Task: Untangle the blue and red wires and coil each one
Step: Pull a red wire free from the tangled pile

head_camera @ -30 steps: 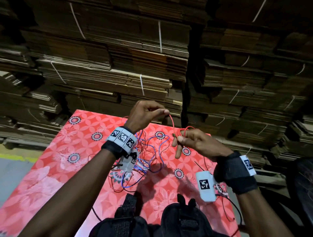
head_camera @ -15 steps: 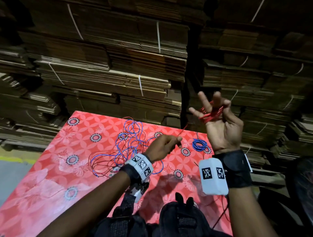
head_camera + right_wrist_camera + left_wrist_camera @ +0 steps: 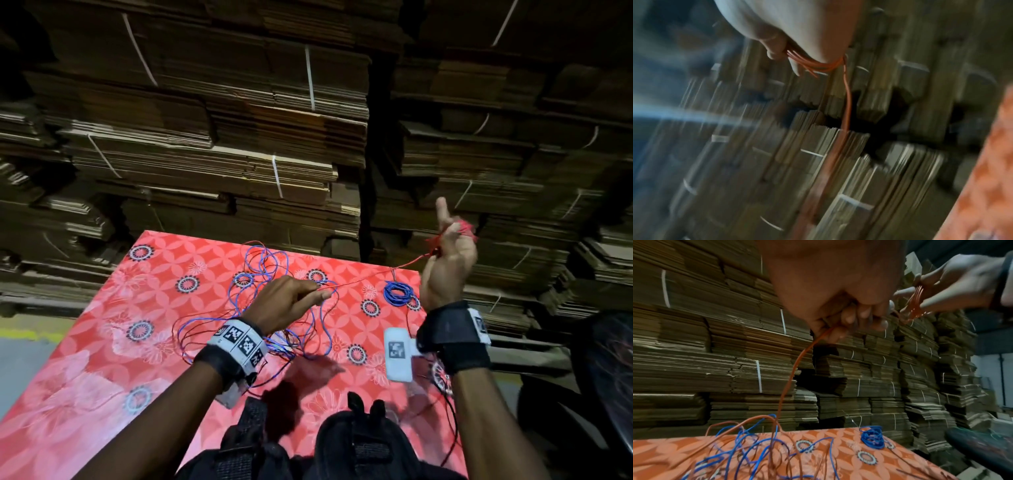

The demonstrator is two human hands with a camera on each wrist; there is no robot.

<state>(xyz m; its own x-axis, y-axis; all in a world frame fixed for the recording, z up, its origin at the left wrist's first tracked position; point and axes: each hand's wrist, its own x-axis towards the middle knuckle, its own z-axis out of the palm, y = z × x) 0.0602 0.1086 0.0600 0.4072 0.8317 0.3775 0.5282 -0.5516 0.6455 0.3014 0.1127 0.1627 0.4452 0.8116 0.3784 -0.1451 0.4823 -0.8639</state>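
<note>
A loose tangle of blue and red wire (image 3: 260,301) lies on the red flowered table cloth (image 3: 102,359). A small wound blue coil (image 3: 397,293) sits apart at the table's far right; it shows in the left wrist view too, blue coil (image 3: 872,437). My left hand (image 3: 317,293) pinches a red strand (image 3: 370,278) that runs taut up to my right hand (image 3: 452,236). The right hand is raised beyond the table's far right corner, with red loops (image 3: 465,229) wound round its fingers and one finger pointing up. In the blurred right wrist view the red loops (image 3: 818,65) cross the fingers.
Tall stacks of strapped flat cardboard (image 3: 239,137) rise just behind the table. A black strapped bag (image 3: 359,445) sits at the near edge. A dark bulky object (image 3: 599,359) stands to the right, and grey floor with a yellow line (image 3: 27,334) shows at left.
The hands, close together a second ago, have parted. The right hand rose to the right with red loops on it and has since turned. The left hand dropped low and drew the strand taut.
</note>
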